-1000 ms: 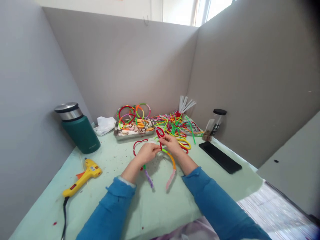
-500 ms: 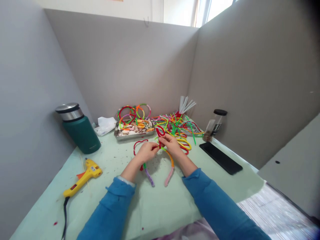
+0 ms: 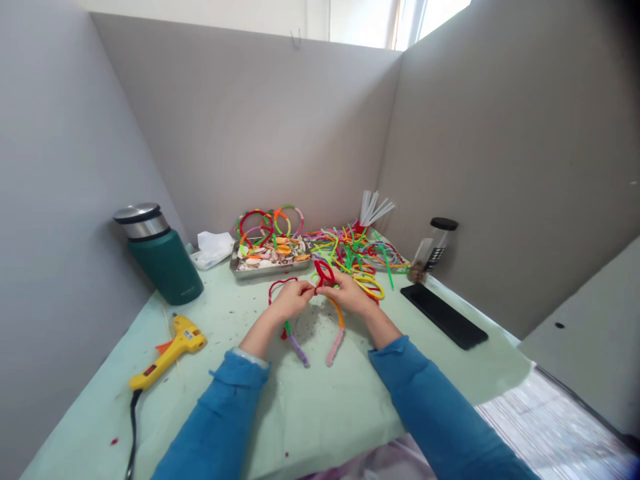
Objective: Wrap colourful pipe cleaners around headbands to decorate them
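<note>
At the middle of the table both hands meet over a headband [image 3: 335, 347] wrapped in coloured fuzzy pipe cleaner, its pink and purple ends pointing toward me. My right hand [image 3: 349, 293] pinches a red pipe cleaner [image 3: 325, 271] that stands up in a bent loop above the fingers. With thumb and forefinger together, my left hand [image 3: 291, 300] grips the red pipe cleaner's lower part beside the right fingertips. The headband's top is mostly hidden behind the fingers. Another red strand [image 3: 273, 288] curves out behind my left hand.
A metal tray [image 3: 270, 271] of shells has coloured rings [image 3: 257, 215] on it. Pipe cleaners [image 3: 350, 248] are heaped behind my right hand, near white sticks [image 3: 373, 210]. A yellow glue gun [image 3: 170, 353] and green bottle [image 3: 165, 260] stand left; a black phone [image 3: 443, 316] and clear jar [image 3: 434, 247] right.
The red loop has tipped and sits slightly lower and to the right, opening wider. The fingertips of both hands have come closer together. The headband's ends have shifted slightly.
</note>
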`<state>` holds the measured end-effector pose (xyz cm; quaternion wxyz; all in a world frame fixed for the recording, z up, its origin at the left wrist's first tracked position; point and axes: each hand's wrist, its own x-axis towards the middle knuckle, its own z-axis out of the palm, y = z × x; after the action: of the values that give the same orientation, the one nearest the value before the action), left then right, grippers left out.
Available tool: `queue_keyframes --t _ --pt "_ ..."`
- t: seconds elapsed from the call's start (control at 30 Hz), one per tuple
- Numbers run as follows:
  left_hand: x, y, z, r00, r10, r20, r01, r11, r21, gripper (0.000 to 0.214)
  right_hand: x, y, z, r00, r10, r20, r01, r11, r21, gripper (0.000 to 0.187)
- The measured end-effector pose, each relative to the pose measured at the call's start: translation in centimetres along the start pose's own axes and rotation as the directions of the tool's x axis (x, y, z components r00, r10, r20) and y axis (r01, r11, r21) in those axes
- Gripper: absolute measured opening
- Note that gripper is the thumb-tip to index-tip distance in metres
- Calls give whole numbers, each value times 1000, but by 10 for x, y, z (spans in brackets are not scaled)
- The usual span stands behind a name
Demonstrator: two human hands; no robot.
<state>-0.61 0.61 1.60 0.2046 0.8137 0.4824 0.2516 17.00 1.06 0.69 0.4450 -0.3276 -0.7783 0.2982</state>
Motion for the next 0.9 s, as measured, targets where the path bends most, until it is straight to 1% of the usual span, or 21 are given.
queue_keyframes --t 0.1,0.17,0.27,0.37,0.47,0.57,0.67,0.73,0.83,0.9 --pt "1 0 -1 999 -29 -19 30 999 29 21 -1 -4 3 994 -94 47 94 996 -8 14" --pt "0 1 -1 999 -45 -15 46 998 47 19 -1 -8 6 990 -126 65 128 992 -18 15" --pt "-1 2 -1 1000 -19 -1 19 999 45 19 -1 -10 11 992 -128 -11 127 992 -8 14" --pt "-2 4 1 1000 24 16 -24 1000 0 21 1 -7 11 991 -77 -110 82 996 44 16" --pt "-3 6 3 999 40 25 -38 997 -63 24 3 -3 9 987 5 -163 12 995 103 23" --pt "-3 7 4 998 59 27 -55 991 -122 25 4 -2 9 978 70 -194 -44 990 135 25" --pt "-3 5 4 999 32 19 -29 989 -143 28 4 -3 10 976 105 -193 -79 987 139 24" --pt "-2 4 4 1000 3 0 -3 993 -121 29 4 -4 12 976 130 -177 -105 984 146 22" --pt "-1 2 4 1000 3 1 -3 997 -79 29 3 -4 13 972 199 -128 -173 967 186 19" --pt "0 1 3 1000 6 -3 -6 998 -62 29 3 -2 13 965 248 -85 -220 943 248 17"
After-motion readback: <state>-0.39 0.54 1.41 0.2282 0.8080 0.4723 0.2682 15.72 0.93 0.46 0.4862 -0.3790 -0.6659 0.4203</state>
